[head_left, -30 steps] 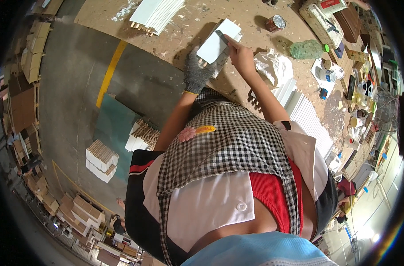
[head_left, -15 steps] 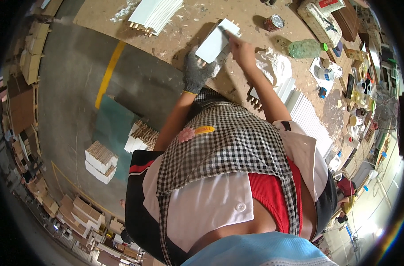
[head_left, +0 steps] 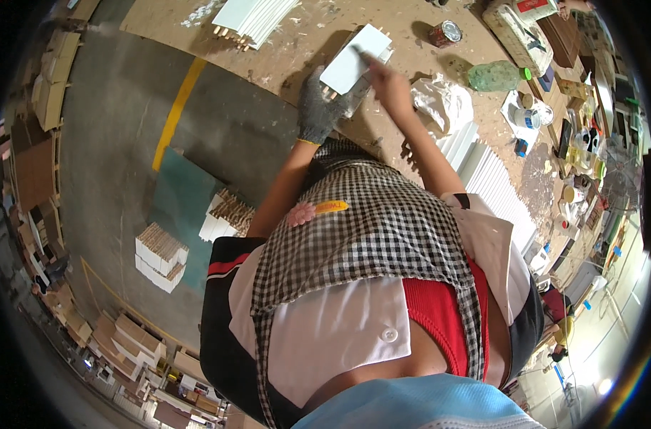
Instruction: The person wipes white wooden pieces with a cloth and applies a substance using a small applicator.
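Note:
My left hand (head_left: 318, 114), in a grey knit glove, grips the near left edge of a small white board (head_left: 350, 68). Wooden dowel pegs stick out of the board's two ends, and at least one more board seems to lie beneath it. Over the board's right side is my bare right hand (head_left: 391, 89), its fingers closed round a small, thin tool. The tool's dark tip (head_left: 359, 51) meets the white face near its upper part; its kind is too small and blurred to tell.
On the stained workbench (head_left: 297, 50) lie white boards with dowels (head_left: 254, 18), a tin can (head_left: 445, 33), a green plastic bottle (head_left: 493, 76) and a crumpled white cloth (head_left: 443, 104). White strips (head_left: 493, 179) are stacked at my right. Stacked white blocks (head_left: 160, 254) stand on the floor.
The view has shifted slightly, and the board sits a little higher and to the right. Both hands keep their hold; the right hand's position on the board is nearly the same.

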Action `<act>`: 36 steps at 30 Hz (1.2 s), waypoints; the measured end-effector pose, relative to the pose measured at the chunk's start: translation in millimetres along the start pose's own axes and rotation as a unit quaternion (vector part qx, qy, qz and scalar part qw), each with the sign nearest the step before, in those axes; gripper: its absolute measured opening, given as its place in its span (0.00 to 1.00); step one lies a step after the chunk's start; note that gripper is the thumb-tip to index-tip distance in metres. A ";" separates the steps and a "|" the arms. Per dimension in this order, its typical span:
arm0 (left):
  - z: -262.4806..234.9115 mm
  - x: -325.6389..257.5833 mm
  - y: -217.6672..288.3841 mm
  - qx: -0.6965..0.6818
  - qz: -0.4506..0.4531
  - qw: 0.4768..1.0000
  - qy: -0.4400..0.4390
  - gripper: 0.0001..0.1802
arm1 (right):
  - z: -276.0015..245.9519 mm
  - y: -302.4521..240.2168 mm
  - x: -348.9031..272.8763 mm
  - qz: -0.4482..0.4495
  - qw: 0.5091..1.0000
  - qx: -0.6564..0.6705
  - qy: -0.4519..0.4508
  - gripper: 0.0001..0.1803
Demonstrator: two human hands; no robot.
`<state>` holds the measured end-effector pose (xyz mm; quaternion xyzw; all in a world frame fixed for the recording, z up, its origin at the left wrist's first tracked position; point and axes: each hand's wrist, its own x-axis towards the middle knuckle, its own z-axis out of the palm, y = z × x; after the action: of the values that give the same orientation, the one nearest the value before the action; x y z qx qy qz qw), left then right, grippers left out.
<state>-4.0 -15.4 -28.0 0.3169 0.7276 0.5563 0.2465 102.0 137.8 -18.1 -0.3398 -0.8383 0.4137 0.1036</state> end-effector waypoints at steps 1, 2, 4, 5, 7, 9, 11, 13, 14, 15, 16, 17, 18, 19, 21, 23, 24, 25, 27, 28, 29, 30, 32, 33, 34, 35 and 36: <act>8.7 -0.4 -15.9 -0.191 -0.058 0.979 0.042 0.39 | -1.4 2.2 12.3 0.019 0.999 -0.019 0.045 0.23; 11.3 -4.1 -32.3 -0.283 -0.084 0.953 0.063 0.40 | -0.1 4.2 13.2 0.017 0.999 -0.027 0.043 0.23; 11.1 -7.2 -45.9 -0.184 -0.041 0.979 0.071 0.43 | 6.5 -1.7 -7.3 -0.059 0.995 -0.067 -0.052 0.24; 9.5 -7.4 -43.4 0.012 0.033 0.998 0.051 0.45 | 20.1 7.0 -20.0 -0.112 0.986 -0.105 -0.064 0.26; 7.3 -13.7 -23.3 0.027 0.033 0.997 0.067 0.45 | 10.2 -15.2 -27.1 -0.059 0.990 -0.088 -0.093 0.26; 4.9 -11.9 -36.8 0.132 0.078 0.983 0.102 0.44 | 2.4 -18.3 -16.7 -0.039 0.999 0.004 -0.028 0.23; 7.7 -16.1 -47.0 0.106 0.066 0.986 0.108 0.43 | 2.2 -16.2 -12.9 -0.022 0.997 -0.057 -0.036 0.22; 11.3 -12.1 -58.5 0.077 0.040 0.990 0.114 0.44 | 16.9 -14.1 -17.5 -0.187 0.979 -0.071 -0.047 0.24; 11.1 -12.9 -64.3 0.077 0.040 0.989 0.116 0.44 | 18.2 -10.6 -24.5 -0.126 0.979 -0.127 -0.098 0.24; 11.3 -13.7 -66.0 0.093 0.040 0.987 0.121 0.44 | 12.9 -16.6 -20.1 -0.112 0.985 -0.096 -0.092 0.23; 12.5 -11.5 -54.8 0.108 0.041 0.986 0.119 0.44 | 7.7 -15.7 -17.1 -0.092 0.990 -0.065 -0.082 0.23; 12.2 -13.5 -43.3 0.111 0.044 0.987 0.108 0.44 | 7.7 0.7 -10.1 -0.061 0.997 -0.038 -0.033 0.22; 12.2 -14.3 -47.1 0.111 0.044 0.987 0.110 0.44 | -2.9 -12.6 -5.1 -0.008 0.993 -0.091 -0.072 0.22; 12.9 -14.1 -50.9 0.118 0.042 0.986 0.110 0.45 | 2.8 -7.5 -9.6 -0.082 0.987 -0.112 -0.081 0.24; 13.9 -14.5 -77.3 0.067 0.006 0.993 0.095 0.46 | 6.1 -9.7 -21.6 -0.177 0.975 -0.056 -0.124 0.29; 16.8 -13.5 -80.9 0.048 0.010 0.994 0.102 0.46 | -4.2 -10.4 -20.0 -0.122 0.985 -0.066 -0.108 0.30; 18.5 -12.8 -78.9 0.030 0.014 0.993 0.110 0.46 | -10.4 -9.0 -19.6 -0.067 0.991 -0.075 -0.091 0.31; 19.7 -12.1 -77.0 0.029 0.014 0.994 0.108 0.46 | -14.8 -0.2 -17.4 -0.024 0.997 -0.047 -0.064 0.31; 19.6 -9.5 -74.0 0.050 0.012 0.993 0.103 0.45 | -18.4 4.3 -19.2 0.002 0.996 -0.046 -0.071 0.30; 18.4 -8.5 -72.7 0.061 0.012 0.993 0.101 0.45 | -18.9 -0.8 -26.9 -0.016 0.992 -0.073 -0.105 0.29; 16.9 -7.4 -71.4 0.044 0.012 0.994 0.101 0.44 | -17.2 -2.2 -37.0 -0.061 0.991 -0.056 -0.106 0.30; 17.8 -7.2 -67.3 0.045 0.011 0.994 0.101 0.44 | -20.5 -8.5 -40.3 -0.045 0.991 -0.051 -0.114 0.31; 20.2 -8.5 -58.4 -0.206 -0.033 0.975 0.080 0.44 | -22.5 4.0 -31.5 0.004 0.997 -0.040 -0.064 0.30; 18.7 -9.5 -56.3 -0.206 -0.034 0.975 0.079 0.44 | -32.1 -8.1 -28.9 0.046 0.992 -0.089 -0.070 0.29; 15.6 -10.7 -54.6 -0.111 -0.010 0.990 0.089 0.43 | -29.4 -6.3 -33.0 0.048 0.992 -0.089 -0.070 0.29; 12.4 -11.9 -52.7 -0.014 0.015 0.995 0.097 0.43 | -24.8 -2.2 -38.3 -0.013 0.991 -0.098 -0.091 0.28; 10.8 -11.4 -46.1 0.083 0.041 0.990 0.105 0.43 | -23.4 -1.4 -41.1 -0.073 0.985 -0.108 -0.111 0.28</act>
<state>2.8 -25.0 -75.3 0.3055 0.7794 0.5339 0.1192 142.7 124.8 2.3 -0.2392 -0.9068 0.3472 0.0023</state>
